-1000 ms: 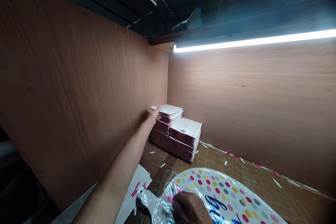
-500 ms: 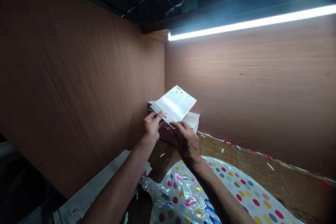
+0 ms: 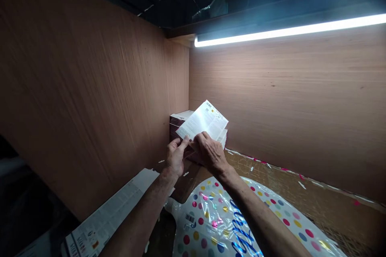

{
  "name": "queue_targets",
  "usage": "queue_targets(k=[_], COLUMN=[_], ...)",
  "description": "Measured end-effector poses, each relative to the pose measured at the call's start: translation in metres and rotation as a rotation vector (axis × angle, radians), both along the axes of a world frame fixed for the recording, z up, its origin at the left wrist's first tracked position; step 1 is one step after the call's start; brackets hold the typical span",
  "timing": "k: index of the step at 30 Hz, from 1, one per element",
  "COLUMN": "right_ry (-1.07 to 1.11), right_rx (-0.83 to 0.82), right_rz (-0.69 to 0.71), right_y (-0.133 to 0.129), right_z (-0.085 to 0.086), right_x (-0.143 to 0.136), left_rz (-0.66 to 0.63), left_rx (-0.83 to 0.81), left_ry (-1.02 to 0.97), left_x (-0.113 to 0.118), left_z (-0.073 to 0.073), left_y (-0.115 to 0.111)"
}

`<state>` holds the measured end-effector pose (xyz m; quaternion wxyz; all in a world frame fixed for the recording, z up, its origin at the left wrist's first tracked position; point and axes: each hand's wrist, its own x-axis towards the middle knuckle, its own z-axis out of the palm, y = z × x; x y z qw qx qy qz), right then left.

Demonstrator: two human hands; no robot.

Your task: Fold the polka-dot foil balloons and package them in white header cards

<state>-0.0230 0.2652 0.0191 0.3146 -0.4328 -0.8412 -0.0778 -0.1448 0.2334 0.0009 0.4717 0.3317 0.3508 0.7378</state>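
Note:
A white printed card (image 3: 205, 119) with small text and a barcode is tilted up in front of me. My left hand (image 3: 176, 154) pinches its lower left edge between thumb and fingers. At its lower edge is my right hand (image 3: 209, 150), its fingers curled and pressed together on the card; the fingertips are partly hidden. Behind and below the card, a stack of flat cards (image 3: 181, 116) with dark red sides stands in the corner. Below my arms lies a clear plastic balloon (image 3: 211, 217) with coloured dots and blue lettering.
White printed sheets (image 3: 111, 209) lie at lower left beside the left wooden panel (image 3: 105, 100). A back panel (image 3: 280, 88) carries a bright tube light (image 3: 289, 31). Paper scraps lie on the worn brown surface (image 3: 268, 180).
My right hand has moved up and left over the card's lower edge. The card has shifted slightly right, showing more of the stack. The view has shifted slightly.

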Motion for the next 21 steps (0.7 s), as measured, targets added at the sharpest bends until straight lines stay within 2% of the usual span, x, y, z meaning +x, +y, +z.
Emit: queue_targets(k=[3,6,8,10,13,15,17,19,21], right_ry=[0.302,0.526,0.526,0.449,0.205,0.071,0.053,0.088,0.055], right_rx=[0.101,0.052,-0.092,-0.269,-0.470,-0.556,-0.608,-0.614,-0.579], right_rz=[-0.011,0.198,0.368,0.457,0.608,0.662,0.583,0.415,0.243], right_y=[0.000,-0.022,-0.051,-0.084,-0.128,-0.148,-0.156,-0.151,-0.139], right_z=[-0.013,-0.036,-0.062,-0.093,-0.133,-0.143,-0.140,-0.132,-0.126], right_x=[0.005,0.013,0.017,0.017,0.022,0.032,0.047,0.060,0.061], left_rz=[0.113,0.238,0.291,0.326,0.350,0.381,0.428,0.467,0.461], left_rx=[-0.048,-0.143,-0.197,-0.243,-0.282,-0.301,-0.319,-0.292,-0.174], left_ry=[-0.040,-0.047,-0.019,0.027,0.129,0.214,0.292,0.476,0.881], left_x=[-0.007,-0.024,-0.038,-0.049,-0.058,-0.060,-0.060,-0.056,-0.043], left_z=[0.007,0.021,0.032,0.042,0.048,0.039,0.017,-0.014,-0.046], left_y=[0.023,0.060,0.088,0.114,0.132,0.121,0.088,0.034,-0.036])
